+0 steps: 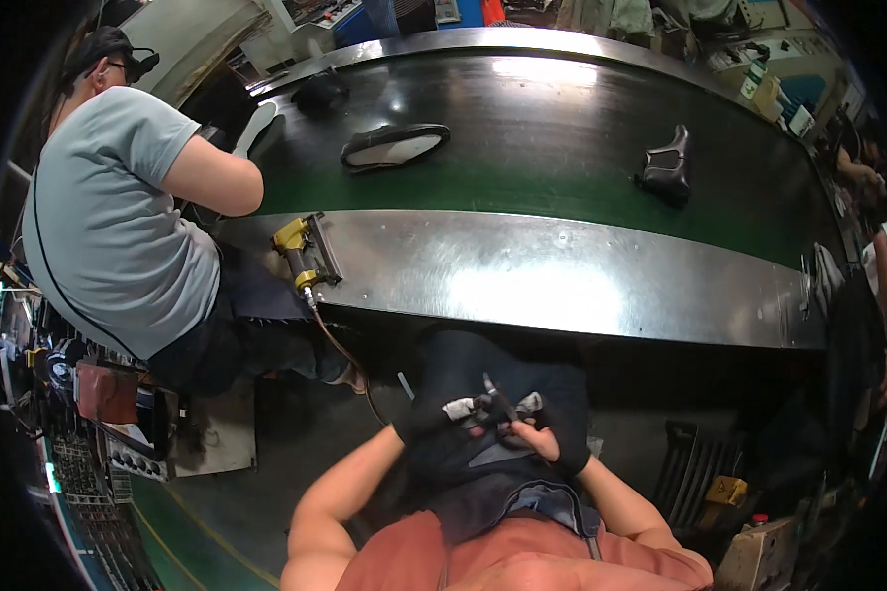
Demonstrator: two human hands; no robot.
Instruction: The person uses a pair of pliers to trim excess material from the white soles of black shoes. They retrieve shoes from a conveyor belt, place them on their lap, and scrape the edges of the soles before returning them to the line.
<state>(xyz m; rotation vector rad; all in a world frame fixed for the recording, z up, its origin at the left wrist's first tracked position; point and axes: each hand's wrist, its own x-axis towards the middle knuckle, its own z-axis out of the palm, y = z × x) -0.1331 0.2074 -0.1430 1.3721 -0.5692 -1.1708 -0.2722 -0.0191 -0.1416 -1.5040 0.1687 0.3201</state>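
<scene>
From the right hand (544, 439), open lane at 12 o'clock over the metal worktop (503, 266), then between the black-rimmed oval piece (394, 151) at 11 and black boot (668, 175) at 1. Yellow air tool (301, 248) blocks 10, hose (343, 355) trailing toward the left hand (432, 418); co-worker (128, 231) beyond.

Rust-red short-sleeved shirt (394, 555); dark apron (475, 504); black gloves (421, 420) on both hands (540, 439).

Two black-gloved hands (426, 418), one nail gun (298, 254), three dark belt items (667, 169).

The slim tool (499, 398) (dark) seems rather blurred.
</scene>
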